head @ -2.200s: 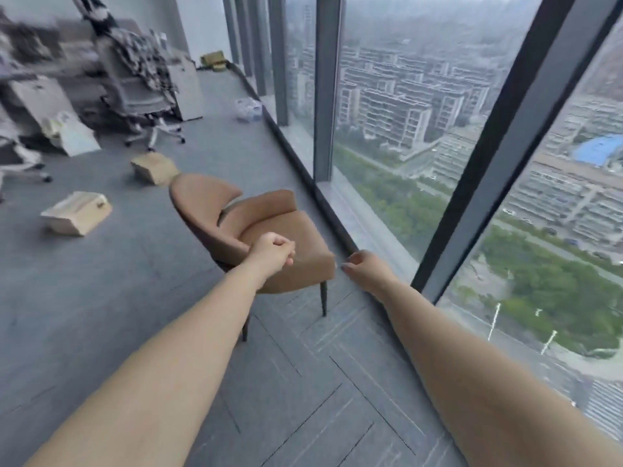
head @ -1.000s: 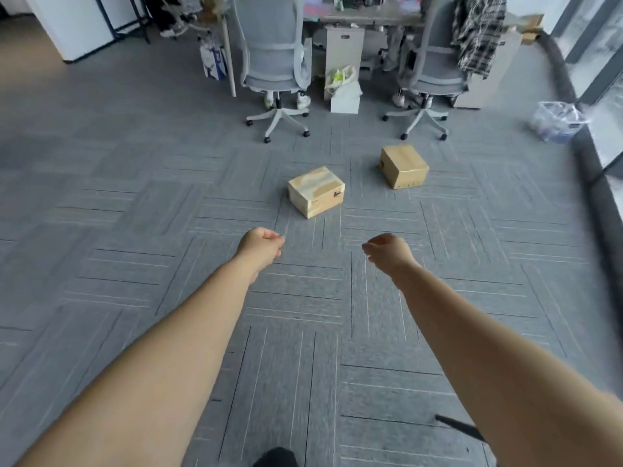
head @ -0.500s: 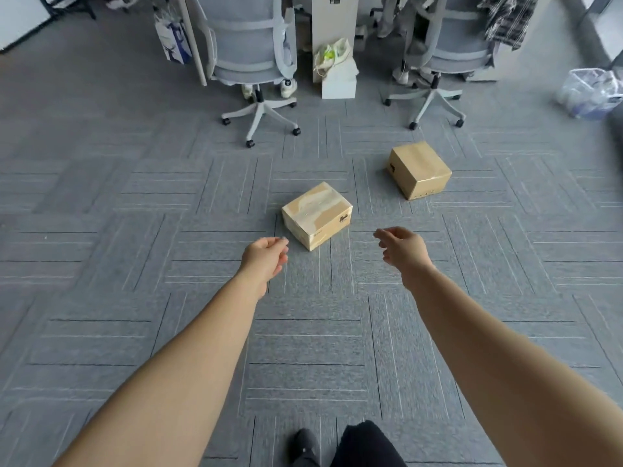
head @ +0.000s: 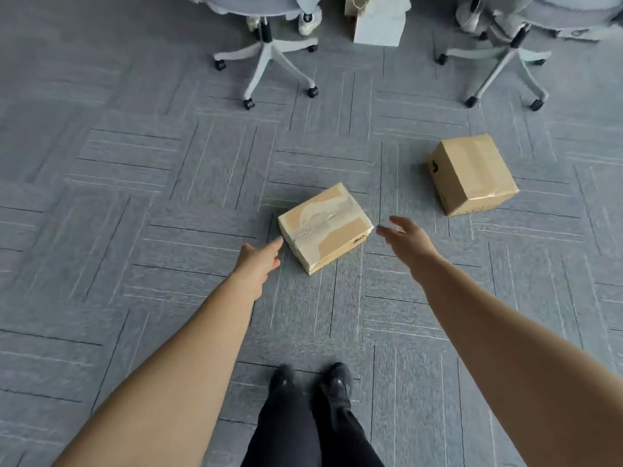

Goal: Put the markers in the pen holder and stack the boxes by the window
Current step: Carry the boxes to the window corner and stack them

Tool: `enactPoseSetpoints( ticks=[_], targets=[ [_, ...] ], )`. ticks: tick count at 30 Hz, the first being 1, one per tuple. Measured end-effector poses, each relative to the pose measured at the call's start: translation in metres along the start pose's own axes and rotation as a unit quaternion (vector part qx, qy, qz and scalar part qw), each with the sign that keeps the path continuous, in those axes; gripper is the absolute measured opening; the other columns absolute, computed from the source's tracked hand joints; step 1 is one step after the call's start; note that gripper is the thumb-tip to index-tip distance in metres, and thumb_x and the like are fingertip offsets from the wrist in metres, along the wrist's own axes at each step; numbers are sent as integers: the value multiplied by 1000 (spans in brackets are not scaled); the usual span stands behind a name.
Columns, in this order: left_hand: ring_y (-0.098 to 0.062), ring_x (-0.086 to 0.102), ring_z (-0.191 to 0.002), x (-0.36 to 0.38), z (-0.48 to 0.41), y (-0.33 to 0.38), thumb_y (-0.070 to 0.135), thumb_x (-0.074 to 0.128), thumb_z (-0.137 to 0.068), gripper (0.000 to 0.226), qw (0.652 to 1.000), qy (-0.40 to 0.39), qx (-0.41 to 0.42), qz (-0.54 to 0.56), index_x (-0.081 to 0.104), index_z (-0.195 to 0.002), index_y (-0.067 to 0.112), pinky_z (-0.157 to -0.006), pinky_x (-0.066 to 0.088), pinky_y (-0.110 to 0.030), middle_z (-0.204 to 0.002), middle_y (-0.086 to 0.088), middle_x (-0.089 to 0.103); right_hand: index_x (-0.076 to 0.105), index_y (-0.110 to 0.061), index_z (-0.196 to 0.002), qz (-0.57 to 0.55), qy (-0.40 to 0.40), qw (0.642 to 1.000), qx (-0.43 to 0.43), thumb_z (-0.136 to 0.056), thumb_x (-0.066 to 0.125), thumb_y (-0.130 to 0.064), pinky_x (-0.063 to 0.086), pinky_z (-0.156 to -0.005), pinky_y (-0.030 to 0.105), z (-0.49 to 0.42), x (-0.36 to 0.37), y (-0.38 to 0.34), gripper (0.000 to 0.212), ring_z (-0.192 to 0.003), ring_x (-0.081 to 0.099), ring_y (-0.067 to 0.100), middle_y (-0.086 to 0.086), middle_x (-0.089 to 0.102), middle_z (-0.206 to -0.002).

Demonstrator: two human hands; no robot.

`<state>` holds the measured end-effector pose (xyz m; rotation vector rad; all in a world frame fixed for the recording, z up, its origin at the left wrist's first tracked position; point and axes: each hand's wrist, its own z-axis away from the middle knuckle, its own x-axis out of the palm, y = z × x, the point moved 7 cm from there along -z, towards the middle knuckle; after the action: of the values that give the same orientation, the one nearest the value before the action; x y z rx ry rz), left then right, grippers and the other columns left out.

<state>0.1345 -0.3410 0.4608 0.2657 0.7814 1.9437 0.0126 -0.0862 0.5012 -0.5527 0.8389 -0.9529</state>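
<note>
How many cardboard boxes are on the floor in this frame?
2. The taped box lies between the open left hand and right hand; the plain box sits farther right. Others may lie out of view.

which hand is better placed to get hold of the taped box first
Left. The left hand is open with its fingertips almost at the near corner of the taped cardboard box. The right hand, also open, hovers just off the box's right end, with a visible gap.

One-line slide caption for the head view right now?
Both open hands, left hand and right hand, flank the taped box; second box sits apart.
</note>
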Motion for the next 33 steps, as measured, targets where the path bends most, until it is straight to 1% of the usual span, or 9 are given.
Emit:
enactPoseSetpoints(
  ticks=[3,9,14,18,22,25,29,31,33],
  targets=[
    [-14,60,-110,12,-71,13,55,67,-77,90,999,-6,-41,-15,29,-147,11,-106,35,-41,-139,-1,53,29,-19,-150,38,-30,998,40,-91,61,-39,37,-98,34,-71,19,-3,70,-128,49,28,11,45,-148],
    [-21,54,-121,44,-208,12,61,70,-71,107,995,16,-94,-29,13,-149,14,-102,37,-42,-140,-7,51,15,-16,-154,58,-63,994,71,-92,59,-37,32,-107,39,-218,63,17,79,-142,34,29,10,27,-158],
    [-29,29,-143,73,-311,-27,69,68,-67,121,985,56,-154,-60,4,-154,16,-114,25,-50,-159,-10,22,8,-18,-155,96,-71,990,79,-87,64,-43,28,-111,39,-335,108,66,91,-143,31,28,8,23,-160],
    [-33,27,-143,95,-385,-66,68,71,-65,126,974,104,-181,-91,5,-152,5,-114,25,-52,-158,-13,22,5,-27,-153,153,-77,982,72,-65,64,-72,25,-115,50,-414,138,123,115,-144,28,30,6,27,-158],
    [-35,33,-140,109,-444,-98,84,69,-40,145,966,117,-207,-98,18,-150,4,-112,30,-54,-154,-12,30,7,-26,-153,228,-44,970,71,-75,64,-65,17,-117,56,-481,141,170,105,-148,14,31,5,18,-161],
    [-34,38,-137,118,-482,-122,90,64,-16,161,962,125,-223,-100,25,-148,7,-110,34,-53,-151,-14,35,12,-23,-152,243,-6,967,70,-76,63,-65,25,-114,55,-526,137,190,101,-144,26,35,11,29,-156],
    [-36,46,-129,133,-493,-131,73,79,-43,130,966,136,-211,-57,30,-144,6,-104,40,-49,-144,-14,43,18,-20,-149,228,-12,970,80,-72,67,-65,35,-108,53,-556,144,207,102,-134,40,37,15,41,-148],
    [-36,46,-130,138,-497,-133,54,80,-65,109,970,146,-188,-47,25,-145,4,-101,40,-42,-146,-17,41,31,-14,-141,205,-20,976,77,-72,71,-59,40,-104,51,-562,152,207,92,-125,48,37,15,49,-140],
    [-36,45,-130,141,-499,-131,45,78,-71,101,970,158,-179,-52,24,-145,2,-101,39,-40,-146,-19,40,41,-14,-130,200,-13,976,81,-68,73,-59,44,-101,50,-565,155,206,83,-117,53,35,14,55,-130]
  ],
)
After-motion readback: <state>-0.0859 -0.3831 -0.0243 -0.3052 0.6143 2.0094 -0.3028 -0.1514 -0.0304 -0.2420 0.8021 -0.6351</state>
